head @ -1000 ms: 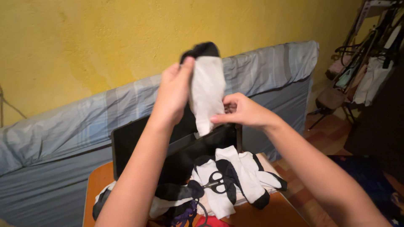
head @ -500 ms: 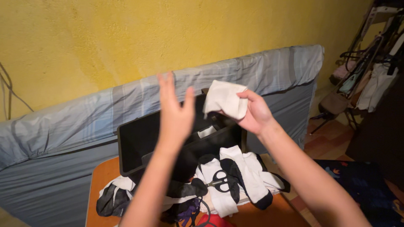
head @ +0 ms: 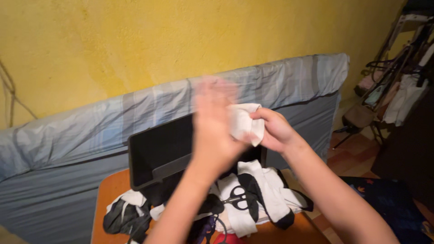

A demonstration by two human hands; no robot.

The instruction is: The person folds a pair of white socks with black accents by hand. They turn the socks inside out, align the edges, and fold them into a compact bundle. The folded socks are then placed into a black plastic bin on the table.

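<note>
A blue-grey mattress [head: 68, 149] leans on the yellow wall behind an orange bench [head: 108, 187] carrying a black tray [head: 158, 151], socks and scissors [head: 237, 199]. The right hand [head: 273, 131] grips a folded white sock [head: 244, 122] above the tray; at its nine o'clock the blurred left hand [head: 214, 124] presses flat against the sock, fingers spread.

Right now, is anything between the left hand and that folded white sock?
Nothing visible. The left hand, blurred, is right against the white sock that the right hand grips; the scissors lie lower, on the sock pile.
</note>
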